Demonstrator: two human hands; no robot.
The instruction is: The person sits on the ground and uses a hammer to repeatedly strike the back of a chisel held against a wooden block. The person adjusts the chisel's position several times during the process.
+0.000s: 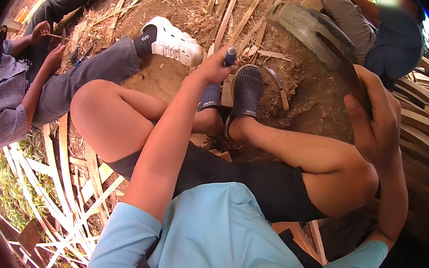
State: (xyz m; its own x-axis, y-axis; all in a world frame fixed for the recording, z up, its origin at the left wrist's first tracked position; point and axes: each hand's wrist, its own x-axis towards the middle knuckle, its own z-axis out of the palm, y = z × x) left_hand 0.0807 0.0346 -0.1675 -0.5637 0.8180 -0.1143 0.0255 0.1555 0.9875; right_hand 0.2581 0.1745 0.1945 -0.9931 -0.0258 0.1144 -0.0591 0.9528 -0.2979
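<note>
My left hand reaches out over my feet and is closed around a blue-grey cylinder, which looks like a tool handle with its rounded end up. What lies below the fist is hidden. At the right, my right hand grips the narrow handle of a wooden mallet. The mallet's thick, worn grey head is raised in the air, to the right of my left hand and apart from it. Between my dark clogs a piece of wood shows in part.
A small curved knife with a wooden handle lies on the soil right of my foot. Long split strips pile up at the left, and curved strips at the right. One person sits at the left, another at the far right.
</note>
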